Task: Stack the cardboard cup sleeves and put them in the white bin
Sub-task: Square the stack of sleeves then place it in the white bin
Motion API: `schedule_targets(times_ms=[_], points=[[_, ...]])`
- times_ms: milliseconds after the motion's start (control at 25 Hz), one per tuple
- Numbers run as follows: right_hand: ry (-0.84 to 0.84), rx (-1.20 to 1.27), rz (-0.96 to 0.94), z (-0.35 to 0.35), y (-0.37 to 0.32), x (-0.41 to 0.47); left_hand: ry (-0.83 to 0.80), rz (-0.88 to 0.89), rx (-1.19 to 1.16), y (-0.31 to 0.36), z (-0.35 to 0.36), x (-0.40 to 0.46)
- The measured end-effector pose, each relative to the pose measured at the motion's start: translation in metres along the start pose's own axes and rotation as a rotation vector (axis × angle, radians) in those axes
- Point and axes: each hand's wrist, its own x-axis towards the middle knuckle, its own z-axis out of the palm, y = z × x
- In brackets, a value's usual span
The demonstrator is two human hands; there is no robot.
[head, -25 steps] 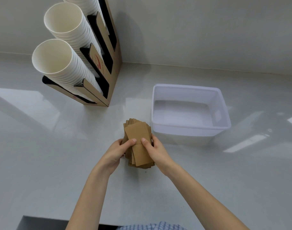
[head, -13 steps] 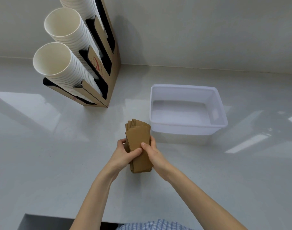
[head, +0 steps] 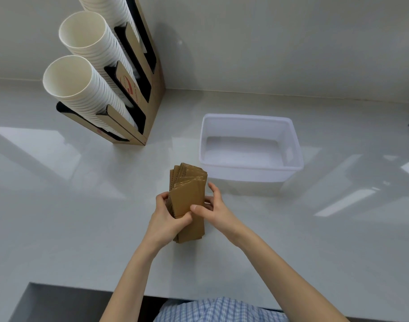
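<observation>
While both hands — left hand (head: 167,220), right hand (head: 214,209) — grip the plain sleeve stack (head: 187,201), the white bin (head: 250,175) sits beside.

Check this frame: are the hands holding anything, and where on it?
Both hold the stack of cardboard sleeves: left hand along its left edge, right hand along its right edge, thumbs on the top sleeve.

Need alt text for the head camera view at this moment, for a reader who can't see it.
Two bare hands, left hand and right hand, grip a stack of brown cardboard sleeves on a pale counter. An empty white bin sits just beyond to the right; a cup holder with paper cups stands back left.
</observation>
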Motion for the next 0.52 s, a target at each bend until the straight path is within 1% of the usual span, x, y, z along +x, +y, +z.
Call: schedule_targets(times_ms=[80, 240, 360, 520], points=[[0.008, -0.08, -0.045, -0.01, -0.002, -0.006, 0.006, 0.048, 0.076, 0.001, 0.002, -0.004], [0.071, -0.354, -0.192, -0.041, -0.006, -0.019, -0.015, 0.214, 0.288, 0.013, 0.011, -0.006], [0.116, -0.522, -0.273, -0.065, -0.006, -0.028, -0.083, 0.316, 0.415, 0.026, 0.019, -0.001], [0.156, -0.545, -0.269, -0.086, 0.005, -0.032, -0.186, 0.45, 0.61, 0.041, 0.034, 0.01]])
